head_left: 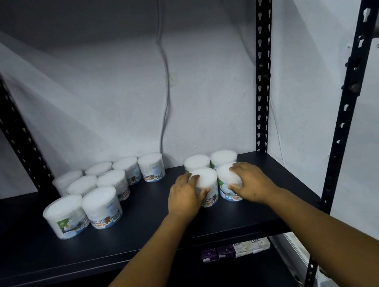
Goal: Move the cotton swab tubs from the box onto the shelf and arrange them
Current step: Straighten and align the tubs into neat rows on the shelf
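Observation:
On the dark shelf (pixel 146 230) stand two groups of round white cotton swab tubs. My left hand (pixel 185 194) grips the front left tub (pixel 208 181) of the right group, fingers over its lid and thumb on its side. My right hand (pixel 249 181) grips the front right tub (pixel 226 174) beside it. Two more tubs (pixel 196 162) (pixel 223 156) stand just behind these, close to the wall. To the left, several tubs (pixel 101 205) stand in rows running back to the wall. The box is out of view.
Black slotted uprights (pixel 263 76) (pixel 348 92) frame the shelf on the right, another upright (pixel 3 112) on the left. A grey cable (pixel 164 75) hangs down the white back wall. Soap boxes (pixel 236 249) lie on the shelf below.

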Demonstrator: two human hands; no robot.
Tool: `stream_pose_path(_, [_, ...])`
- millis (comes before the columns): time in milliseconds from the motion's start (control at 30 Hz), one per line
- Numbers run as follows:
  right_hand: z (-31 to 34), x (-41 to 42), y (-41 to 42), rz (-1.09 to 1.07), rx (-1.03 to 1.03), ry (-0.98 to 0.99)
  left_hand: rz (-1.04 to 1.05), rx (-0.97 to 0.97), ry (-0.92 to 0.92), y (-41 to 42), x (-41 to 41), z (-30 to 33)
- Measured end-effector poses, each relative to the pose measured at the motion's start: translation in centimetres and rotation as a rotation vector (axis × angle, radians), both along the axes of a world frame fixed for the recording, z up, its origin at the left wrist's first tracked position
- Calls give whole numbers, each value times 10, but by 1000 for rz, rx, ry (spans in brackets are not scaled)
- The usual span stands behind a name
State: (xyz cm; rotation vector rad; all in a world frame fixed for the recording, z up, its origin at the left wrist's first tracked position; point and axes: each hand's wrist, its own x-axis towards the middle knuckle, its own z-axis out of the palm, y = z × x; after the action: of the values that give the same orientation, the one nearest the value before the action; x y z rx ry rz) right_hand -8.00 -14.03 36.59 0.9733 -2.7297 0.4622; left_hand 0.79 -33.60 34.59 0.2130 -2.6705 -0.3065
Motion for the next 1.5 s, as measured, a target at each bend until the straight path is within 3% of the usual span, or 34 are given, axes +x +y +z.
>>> stream_pose_path(900, [2,0,-1,-1,-15,3,-21,14,10,-3,-4,1])
stream_pose_path(1500, [6,22,-8,-15,-60,-19,-4,31,-87,-9,12,5])
